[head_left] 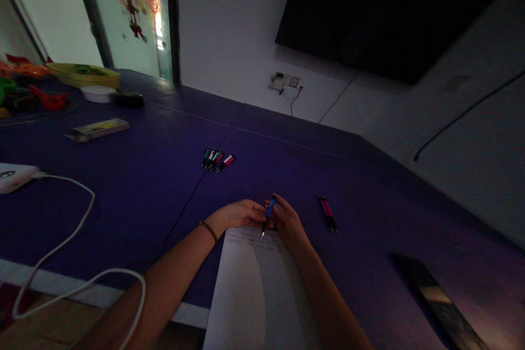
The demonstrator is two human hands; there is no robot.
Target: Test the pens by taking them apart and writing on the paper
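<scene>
A blue and black pen [269, 211] is held between both hands, its tip pointing down over the top of a sheet of paper [241, 295] with lines of writing. My left hand [246, 213] reaches in from the left, its fingers closed on the pen's side. Around the pen from the right, my right hand [287, 221] has its fingers curled. Two pink and black pens [328, 214] lie just right of my right hand. Farther off rests a group of several pens [216, 159] with green, white and red barrels.
On the purple table [172, 147] lie a flat box [100, 129], a yellow basket [84, 74] and a white bowl [97, 93]. A white cable [88, 197] runs from a white device [18, 177] over my left forearm. A dark phone-like slab [435, 298] lies at right.
</scene>
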